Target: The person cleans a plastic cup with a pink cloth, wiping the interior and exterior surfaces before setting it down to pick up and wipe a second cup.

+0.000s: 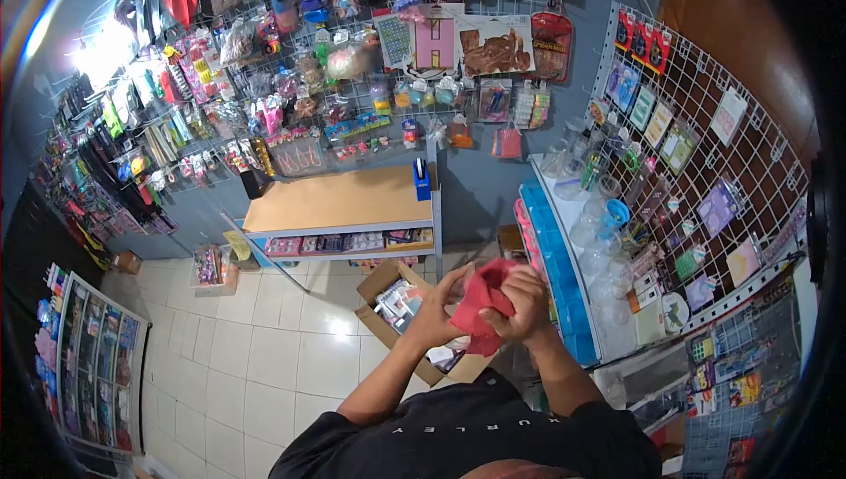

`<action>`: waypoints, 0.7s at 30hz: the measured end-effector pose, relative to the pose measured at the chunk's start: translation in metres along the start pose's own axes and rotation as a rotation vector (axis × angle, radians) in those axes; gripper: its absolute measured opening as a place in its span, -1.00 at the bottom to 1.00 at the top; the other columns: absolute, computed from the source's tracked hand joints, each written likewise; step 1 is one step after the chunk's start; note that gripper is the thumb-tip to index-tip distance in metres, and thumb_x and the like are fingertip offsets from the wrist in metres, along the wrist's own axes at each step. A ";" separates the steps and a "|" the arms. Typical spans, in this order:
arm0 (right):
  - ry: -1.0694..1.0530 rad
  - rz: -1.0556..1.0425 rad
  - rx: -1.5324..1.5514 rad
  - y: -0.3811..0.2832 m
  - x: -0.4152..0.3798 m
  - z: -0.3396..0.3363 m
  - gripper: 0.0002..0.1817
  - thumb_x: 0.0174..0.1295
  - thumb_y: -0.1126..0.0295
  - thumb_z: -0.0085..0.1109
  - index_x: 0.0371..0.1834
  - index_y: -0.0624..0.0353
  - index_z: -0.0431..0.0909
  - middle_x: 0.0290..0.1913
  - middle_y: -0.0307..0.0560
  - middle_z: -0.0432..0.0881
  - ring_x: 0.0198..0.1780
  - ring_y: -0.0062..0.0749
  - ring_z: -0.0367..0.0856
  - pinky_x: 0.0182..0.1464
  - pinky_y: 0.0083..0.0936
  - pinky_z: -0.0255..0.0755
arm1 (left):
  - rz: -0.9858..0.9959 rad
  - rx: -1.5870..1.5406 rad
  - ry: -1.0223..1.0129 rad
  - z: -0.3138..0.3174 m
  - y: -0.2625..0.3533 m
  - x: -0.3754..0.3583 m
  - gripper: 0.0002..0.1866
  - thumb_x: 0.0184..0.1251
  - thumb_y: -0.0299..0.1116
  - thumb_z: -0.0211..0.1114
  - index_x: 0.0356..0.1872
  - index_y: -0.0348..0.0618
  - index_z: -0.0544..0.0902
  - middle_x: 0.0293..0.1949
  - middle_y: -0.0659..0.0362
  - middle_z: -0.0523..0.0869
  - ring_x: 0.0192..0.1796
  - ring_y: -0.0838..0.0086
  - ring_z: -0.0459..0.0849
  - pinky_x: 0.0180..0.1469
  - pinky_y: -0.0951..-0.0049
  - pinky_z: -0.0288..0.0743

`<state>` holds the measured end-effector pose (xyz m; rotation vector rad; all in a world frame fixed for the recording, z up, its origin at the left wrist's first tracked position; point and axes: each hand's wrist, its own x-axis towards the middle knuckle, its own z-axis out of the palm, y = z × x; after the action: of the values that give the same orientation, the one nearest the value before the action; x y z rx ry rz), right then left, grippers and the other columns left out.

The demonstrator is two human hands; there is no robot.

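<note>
A crumpled red cloth (483, 325) is held up in front of the chest, above an open cardboard box (374, 289). Bunched cloth is gripped at its upper right by my right hand (520, 303), fingers curled round it. On the other side, my left hand (434, 316) is closed around a clear, glassy object (460, 283), partly covered by the cloth; its full shape is hidden. Small packaged items (398, 303) lie in the box below.
A wooden-topped shelf (339, 197) with a blue tape dispenser (422, 181) stands ahead. Clear jars (586, 228) line the white shelf (608, 329) at right. Wall grids carry hanging goods. A display rack (97, 364) stands at left, a plastic bin (214, 272) on the tiled floor.
</note>
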<state>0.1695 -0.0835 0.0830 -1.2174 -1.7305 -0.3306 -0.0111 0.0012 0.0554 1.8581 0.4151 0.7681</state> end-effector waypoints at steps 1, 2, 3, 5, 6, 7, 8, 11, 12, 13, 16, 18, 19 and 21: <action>-0.022 0.019 0.037 0.002 -0.002 -0.003 -0.39 0.13 -0.16 0.31 -0.68 0.21 0.48 -0.61 -0.01 0.48 -0.48 -0.07 0.55 -0.20 -0.19 0.43 | -0.004 -0.038 -0.020 0.000 0.000 0.002 -0.01 -0.05 -0.20 0.63 0.43 -0.24 0.29 0.25 0.01 0.57 0.27 0.34 0.57 0.29 0.30 0.43; -0.046 0.037 0.075 0.003 -0.003 -0.005 -0.40 0.14 -0.14 0.31 -0.71 0.19 0.45 -0.66 -0.03 0.44 -0.53 -0.07 0.52 -0.29 -0.22 0.42 | -0.007 -0.077 -0.039 0.001 0.000 0.001 -0.02 -0.04 -0.20 0.62 0.43 -0.24 0.29 0.25 0.01 0.57 0.28 0.34 0.56 0.29 0.30 0.43; 0.006 0.004 0.093 0.004 -0.002 -0.004 -0.42 0.15 -0.07 0.32 -0.77 0.15 0.37 -0.73 -0.06 0.36 -0.63 -0.10 0.43 -0.45 -0.26 0.29 | -0.009 -0.116 -0.056 0.004 -0.002 0.001 -0.03 -0.03 -0.21 0.62 0.43 -0.24 0.29 0.26 0.01 0.56 0.28 0.35 0.55 0.29 0.30 0.43; 0.013 -0.019 0.089 0.001 0.000 -0.010 -0.43 0.14 -0.05 0.32 -0.77 0.14 0.36 -0.73 -0.08 0.37 -0.64 -0.13 0.41 -0.46 -0.27 0.28 | 0.010 -0.181 -0.054 0.012 -0.015 0.000 -0.04 -0.01 -0.22 0.60 0.43 -0.24 0.29 0.27 0.01 0.55 0.30 0.36 0.54 0.30 0.31 0.42; 0.014 -0.032 0.090 0.002 0.000 -0.013 -0.44 0.14 -0.04 0.32 -0.78 0.13 0.36 -0.73 -0.08 0.37 -0.65 -0.14 0.41 -0.47 -0.28 0.27 | 0.019 -0.214 -0.050 0.015 -0.017 0.002 -0.05 0.00 -0.22 0.60 0.43 -0.24 0.29 0.27 0.01 0.54 0.31 0.37 0.53 0.31 0.31 0.41; -0.002 -0.045 0.084 0.005 -0.001 -0.016 -0.44 0.14 -0.03 0.32 -0.80 0.12 0.35 -0.75 -0.10 0.35 -0.67 -0.17 0.38 -0.49 -0.28 0.25 | 0.007 -0.264 -0.070 0.017 -0.015 0.003 -0.06 0.02 -0.24 0.60 0.43 -0.24 0.29 0.30 0.04 0.52 0.34 0.38 0.49 0.34 0.32 0.37; 0.000 -0.044 0.092 0.006 -0.001 -0.018 -0.43 0.13 -0.03 0.32 -0.80 0.11 0.34 -0.75 -0.10 0.35 -0.67 -0.18 0.38 -0.50 -0.29 0.25 | 0.003 -0.311 -0.074 0.021 -0.015 0.005 -0.06 0.02 -0.25 0.60 0.43 -0.23 0.29 0.30 0.05 0.51 0.35 0.38 0.48 0.36 0.32 0.35; 0.009 -0.050 0.112 0.010 0.000 -0.026 -0.42 0.13 -0.04 0.32 -0.82 0.10 0.33 -0.77 -0.11 0.33 -0.69 -0.20 0.36 -0.51 -0.29 0.22 | -0.011 -0.422 -0.091 0.030 -0.018 0.011 -0.05 0.00 -0.27 0.60 0.44 -0.22 0.29 0.32 0.08 0.49 0.36 0.41 0.46 0.40 0.32 0.30; 0.010 -0.056 0.113 0.013 0.000 -0.029 -0.42 0.12 -0.05 0.32 -0.82 0.10 0.32 -0.77 -0.11 0.33 -0.69 -0.21 0.35 -0.52 -0.30 0.21 | -0.021 -0.443 -0.104 0.033 -0.021 0.013 -0.05 -0.01 -0.27 0.61 0.44 -0.22 0.29 0.32 0.09 0.49 0.36 0.42 0.45 0.41 0.32 0.28; 0.012 -0.058 0.113 0.015 -0.001 -0.033 -0.41 0.12 -0.05 0.32 -0.83 0.10 0.32 -0.78 -0.11 0.32 -0.70 -0.21 0.35 -0.52 -0.31 0.21 | -0.033 -0.465 -0.120 0.036 -0.022 0.015 -0.04 -0.01 -0.27 0.61 0.44 -0.21 0.29 0.33 0.10 0.48 0.36 0.43 0.45 0.42 0.32 0.27; 0.009 -0.043 0.107 0.020 -0.004 -0.046 -0.40 0.12 -0.07 0.32 -0.83 0.09 0.30 -0.78 -0.12 0.30 -0.71 -0.22 0.33 -0.54 -0.31 0.19 | -0.066 -0.457 -0.178 0.044 -0.021 0.025 -0.03 -0.04 -0.30 0.62 0.44 -0.21 0.29 0.31 0.13 0.49 0.35 0.46 0.45 0.43 0.31 0.25; 0.033 -0.044 0.111 0.024 -0.008 -0.054 -0.40 0.11 -0.07 0.32 -0.83 0.09 0.29 -0.79 -0.13 0.29 -0.72 -0.23 0.31 -0.54 -0.32 0.18 | -0.063 -0.488 -0.211 0.049 -0.013 0.031 -0.01 -0.06 -0.33 0.62 0.45 -0.21 0.28 0.32 0.15 0.48 0.35 0.46 0.44 0.43 0.32 0.24; 0.046 -0.045 0.112 0.027 -0.010 -0.058 -0.39 0.11 -0.07 0.32 -0.83 0.09 0.29 -0.79 -0.13 0.28 -0.73 -0.23 0.30 -0.55 -0.32 0.18 | -0.061 -0.503 -0.229 0.052 -0.010 0.035 0.00 -0.08 -0.35 0.62 0.46 -0.20 0.27 0.33 0.15 0.47 0.36 0.47 0.43 0.43 0.32 0.24; 0.040 -0.017 0.141 0.027 -0.012 -0.068 -0.39 0.11 -0.06 0.32 -0.83 0.10 0.29 -0.79 -0.13 0.26 -0.73 -0.24 0.29 -0.55 -0.33 0.17 | -0.088 -0.547 -0.286 0.058 -0.011 0.039 0.01 -0.08 -0.35 0.62 0.46 -0.22 0.26 0.35 0.15 0.44 0.37 0.47 0.41 0.45 0.34 0.21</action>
<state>0.2298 -0.1234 0.0998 -1.0885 -1.7011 -0.2371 0.0577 -0.0109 0.0431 1.3937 0.0861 0.4826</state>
